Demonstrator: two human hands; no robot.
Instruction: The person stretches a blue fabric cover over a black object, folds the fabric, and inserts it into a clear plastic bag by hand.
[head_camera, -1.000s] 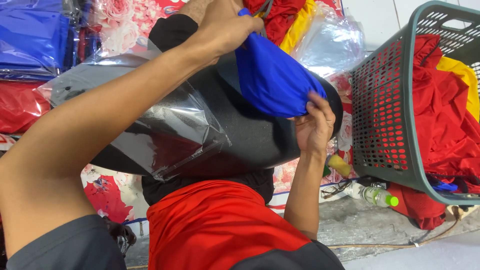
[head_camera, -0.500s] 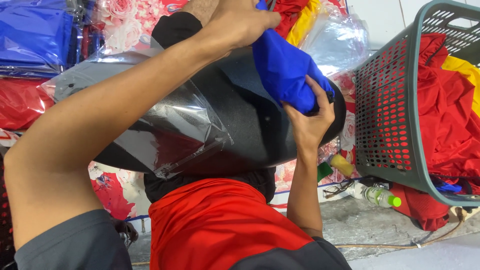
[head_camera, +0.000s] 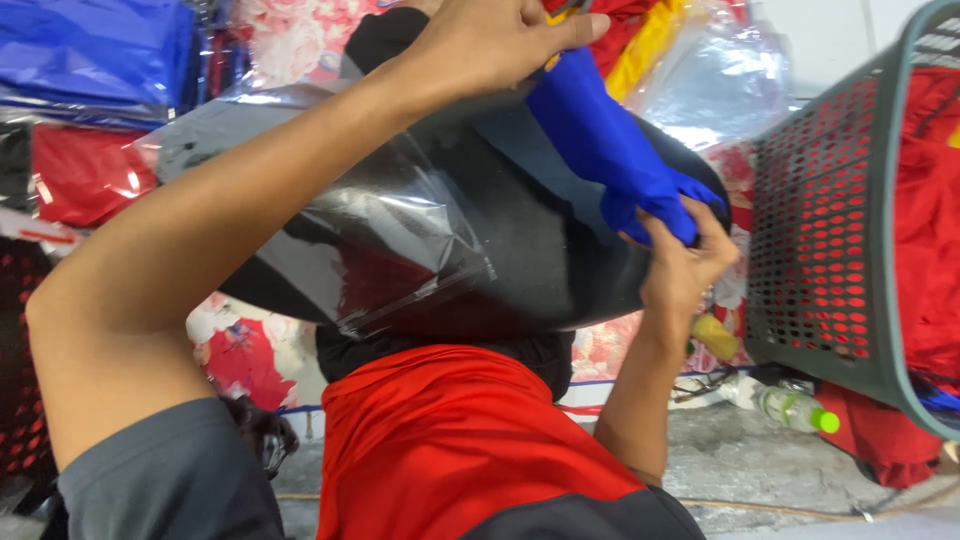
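My left hand reaches across the top of the view and grips the upper end of a blue cloth at the mouth of a clear plastic bag. The bag holds a folded black garment. At the right edge of the black bundle, my right hand pinches the lower end of the blue cloth. The cloth is stretched into a narrow strip between both hands. A red garment with a dark hem lies on my lap below the bag.
A grey perforated laundry basket with red clothes stands at the right. A plastic bottle with a green cap lies on the concrete floor beneath it. Bagged blue and red garments are stacked at the left on a floral mat.
The blue cloth went from a loose bunch to a narrow strip pulled down and to the right. My right hand shifted right along the black bundle, still gripping the cloth.
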